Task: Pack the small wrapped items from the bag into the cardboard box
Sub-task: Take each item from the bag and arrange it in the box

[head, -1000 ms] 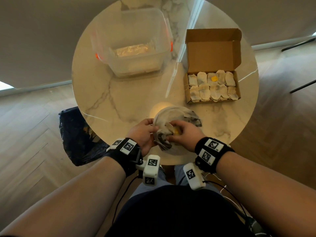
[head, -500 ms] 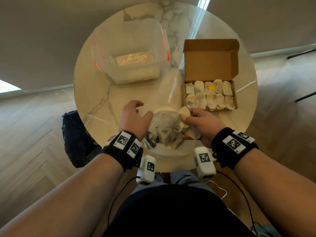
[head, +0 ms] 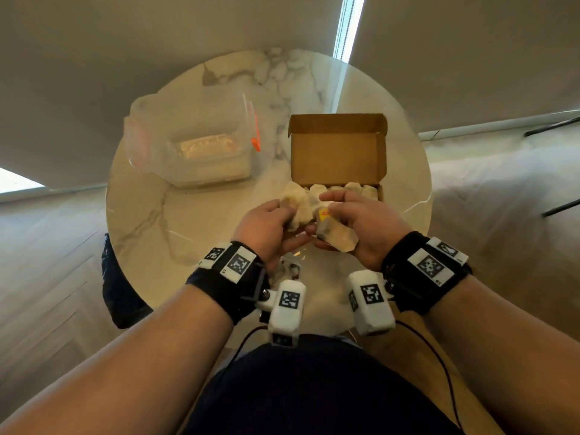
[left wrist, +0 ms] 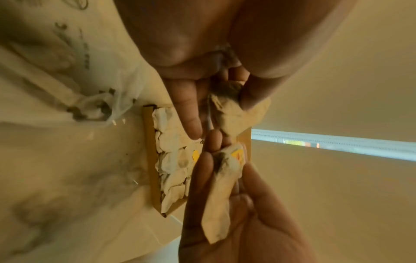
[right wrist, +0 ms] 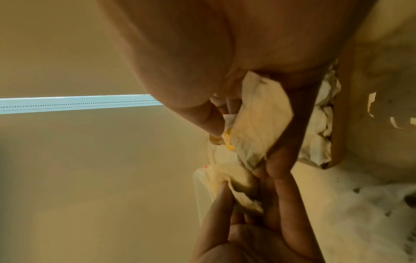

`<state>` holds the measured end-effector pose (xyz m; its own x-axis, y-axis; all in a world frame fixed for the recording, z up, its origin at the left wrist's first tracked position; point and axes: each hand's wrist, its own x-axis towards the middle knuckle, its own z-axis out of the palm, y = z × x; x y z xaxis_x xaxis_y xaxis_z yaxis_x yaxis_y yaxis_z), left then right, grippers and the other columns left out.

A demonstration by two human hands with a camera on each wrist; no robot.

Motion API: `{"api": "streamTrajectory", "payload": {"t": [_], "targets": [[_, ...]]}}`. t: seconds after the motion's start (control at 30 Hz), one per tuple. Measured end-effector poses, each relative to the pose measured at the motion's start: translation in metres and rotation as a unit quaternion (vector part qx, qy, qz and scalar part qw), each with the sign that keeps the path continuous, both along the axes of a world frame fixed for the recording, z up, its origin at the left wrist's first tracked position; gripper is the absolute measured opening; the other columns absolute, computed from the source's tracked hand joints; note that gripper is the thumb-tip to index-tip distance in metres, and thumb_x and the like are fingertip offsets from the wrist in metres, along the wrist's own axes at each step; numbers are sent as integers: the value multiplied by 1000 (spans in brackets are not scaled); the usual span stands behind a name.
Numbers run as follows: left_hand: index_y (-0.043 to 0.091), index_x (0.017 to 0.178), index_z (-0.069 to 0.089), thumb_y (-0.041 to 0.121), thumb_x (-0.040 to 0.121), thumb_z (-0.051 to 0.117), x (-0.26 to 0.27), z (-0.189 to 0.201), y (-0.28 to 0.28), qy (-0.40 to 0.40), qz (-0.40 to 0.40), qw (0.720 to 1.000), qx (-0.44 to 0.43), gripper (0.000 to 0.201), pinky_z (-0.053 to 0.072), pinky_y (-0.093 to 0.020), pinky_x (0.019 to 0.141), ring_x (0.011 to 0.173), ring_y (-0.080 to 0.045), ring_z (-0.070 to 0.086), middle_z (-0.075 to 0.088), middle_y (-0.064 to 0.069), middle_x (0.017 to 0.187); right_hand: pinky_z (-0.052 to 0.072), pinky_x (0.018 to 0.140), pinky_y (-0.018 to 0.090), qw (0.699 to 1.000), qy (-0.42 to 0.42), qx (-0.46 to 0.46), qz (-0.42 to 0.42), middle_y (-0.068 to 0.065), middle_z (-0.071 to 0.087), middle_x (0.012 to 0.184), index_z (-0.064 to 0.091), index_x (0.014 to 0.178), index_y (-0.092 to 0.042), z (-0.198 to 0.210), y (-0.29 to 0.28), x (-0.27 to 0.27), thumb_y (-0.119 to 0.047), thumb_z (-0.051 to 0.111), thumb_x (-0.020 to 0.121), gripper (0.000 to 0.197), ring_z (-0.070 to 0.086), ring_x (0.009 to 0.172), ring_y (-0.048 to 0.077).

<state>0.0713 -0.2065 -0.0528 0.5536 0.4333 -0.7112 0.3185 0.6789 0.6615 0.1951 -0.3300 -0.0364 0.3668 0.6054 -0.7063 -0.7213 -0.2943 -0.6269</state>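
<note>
A: From the head camera, what do the things sit on?

B: A round marble table (head: 150, 215) with grey veins, on herringbone wood flooring, pale curtains behind. A clear plastic tub (head: 191, 146) with orange clips stands far left; an open cardboard box (head: 337, 152) stands right of it, lid flap upright, with wrapped items (head: 353, 187) in rows along its near part.

A: And the hands?

B: Both are raised just in front of the box. The left hand (head: 266, 227) curls round a crumpled paper-wrapped item (head: 296, 204); the right hand (head: 361, 224) grips a longer wrapped item with a yellow sticker (head: 334, 235). The two bundles touch.

A: The left wrist view?

B: The box's rows of creased white wraps (left wrist: 173, 160), one with a yellow dot. The thin plastic bag (left wrist: 56, 71) lies crumpled on the table beside the box. Thumb and fingers pinch the left bundle.

A: The right wrist view?

B: The right fingers (right wrist: 281, 160) clamp the flat, folded wrap, sticker at its edge; the left hand below pinches its own. The box's corner shows behind.
</note>
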Motion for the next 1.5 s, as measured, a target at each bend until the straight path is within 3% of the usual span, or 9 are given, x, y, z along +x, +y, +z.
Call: {"api": "streamTrajectory", "payload": {"t": [0.17,0.4,0.53,0.67,0.77,1.0,1.17,1.37,1.5], "targets": [[6,117,62,15,109,49,26,1,-14,39,127,991,-31,18,67,-39,70,89,-28,79,78,-18,107,64,72,44,997,-19,40,-65,19,77,109,56,127,-8,-8,-14,28,1,43,108,25,77,98,31],[8,120,69,10,96,72,60,4,-60,-9,41,999,-32,24,64,-35,73,85,-22,77,78,-10,99,61,95,51,986,-161,16,-39,4,79,112,63,116,-17,-17,-13,44,-14,53,107,14,75,106,27],[10,115,70,1,95,71,67,-4,-57,25,64,997,-23,22,66,-36,70,86,-25,78,79,-14,104,64,84,53,980,-195,-5,-27,7,77,109,65,113,-19,-19,-19,56,-21,60,105,10,76,99,30],[8,116,69,2,95,72,63,-8,-41,43,62,997,-3,22,66,-40,78,94,-32,78,78,-18,109,64,74,37,985,-161,-20,-51,10,71,120,66,110,-22,-22,-32,80,-21,62,104,7,73,108,29],[8,113,70,2,93,73,54,-15,-26,68,42,996,39,20,65,-34,70,90,-29,79,79,-15,103,65,75,41,980,-183,-65,-45,8,73,116,65,109,-24,-36,-47,98,-20,64,103,8,74,103,29],[14,110,72,3,88,78,34,-30,-10,123,-42,981,141,25,63,-52,90,96,-32,79,80,-10,104,65,75,49,927,-323,-159,103,5,68,77,57,108,-30,-81,-61,85,-16,73,94,26,73,77,27],[17,110,73,14,76,83,27,-30,-7,119,-66,977,165,36,62,-55,90,99,-31,78,80,-8,106,49,65,29,888,-384,-176,182,-4,69,93,55,113,-30,-92,-43,72,-22,72,93,28,67,83,17],[13,114,71,1,88,76,20,-26,4,93,-67,981,155,29,62,-46,86,98,-31,78,80,-10,106,39,57,26,815,-489,-201,236,-5,61,84,54,103,-28,-96,-32,66,-19,68,90,21,56,74,12],[13,112,71,-1,88,76,17,-23,8,94,-64,982,153,28,62,-47,87,98,-31,78,81,-9,105,40,67,29,784,-515,-219,269,0,61,99,60,105,-25,-97,-30,65,-18,68,91,17,56,84,19]]}}
